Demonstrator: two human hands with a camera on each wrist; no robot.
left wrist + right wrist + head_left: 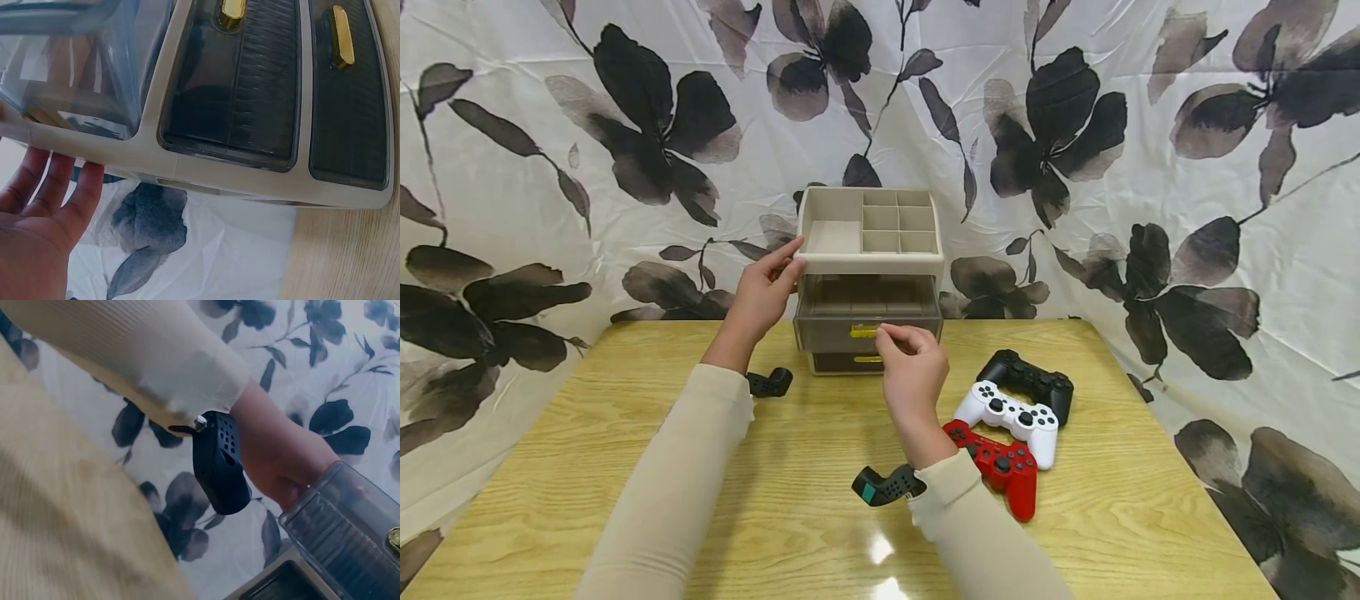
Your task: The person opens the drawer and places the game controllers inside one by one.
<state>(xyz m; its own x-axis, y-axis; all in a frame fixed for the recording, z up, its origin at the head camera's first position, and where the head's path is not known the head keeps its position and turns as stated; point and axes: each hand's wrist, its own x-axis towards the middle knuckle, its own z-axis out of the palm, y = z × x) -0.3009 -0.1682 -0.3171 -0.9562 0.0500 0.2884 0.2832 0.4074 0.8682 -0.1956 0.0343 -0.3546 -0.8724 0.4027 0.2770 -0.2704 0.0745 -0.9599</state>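
Note:
A cream desktop organizer [871, 265] with smoky clear drawers stands against the back cloth. Its top drawer [820, 333] is pulled out toward me, and the lower ones are closed in the left wrist view. My left hand [762, 293] rests against the organizer's upper left side, fingers [84, 190] fairly straight along the edge. At the drawer front, my right hand [914, 367] pinches the right end of the gold drawer handle [863, 331] between thumb and curled forefinger. In the right wrist view the clear drawer partly covers that hand's fingertips.
Right of my right forearm lie a black game controller [1030, 383], a white one [1011, 414] and a red one [1000, 467], close together on the wooden table [805, 500]. A floral cloth [970, 100] hangs behind. The organizer's top has small compartments [898, 218].

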